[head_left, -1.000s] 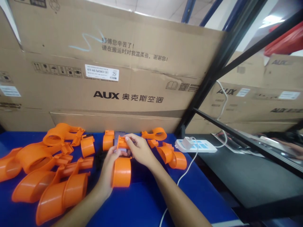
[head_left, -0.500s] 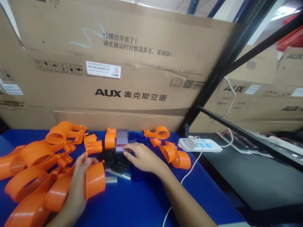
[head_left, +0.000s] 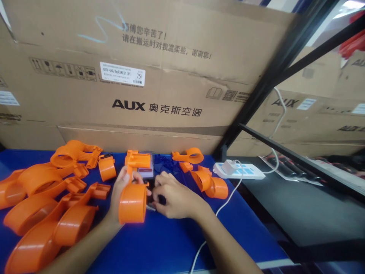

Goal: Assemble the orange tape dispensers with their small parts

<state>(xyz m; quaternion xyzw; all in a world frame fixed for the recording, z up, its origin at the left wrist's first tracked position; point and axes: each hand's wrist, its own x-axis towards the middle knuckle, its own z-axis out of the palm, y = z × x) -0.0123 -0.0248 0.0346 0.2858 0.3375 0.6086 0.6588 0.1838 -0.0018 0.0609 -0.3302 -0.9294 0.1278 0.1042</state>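
My left hand [head_left: 119,190] is closed on an orange plastic tape dispenser [head_left: 132,203], its wide ring low and its handle end raised. Close to the ring's right side is my right hand [head_left: 173,194], fingers curled in a pinch; whatever lies in them is hidden. Between the hands a dark patch and the tip of a metal strip [head_left: 151,208] show, mostly covered. Behind the held dispenser lies a phone [head_left: 146,173], screen up and partly hidden.
Several more orange dispensers [head_left: 40,182] crowd the left of the blue table [head_left: 159,247]; others [head_left: 218,187] lie right. Small blue pieces [head_left: 168,163] are at the back. A white power strip [head_left: 239,169] trails a cable. A large carton [head_left: 156,87] stands behind.
My left hand has moved right with the orange tape dispenser, now in front of the phone. My right hand has left the phone screen, come nearer and curled its fingers.
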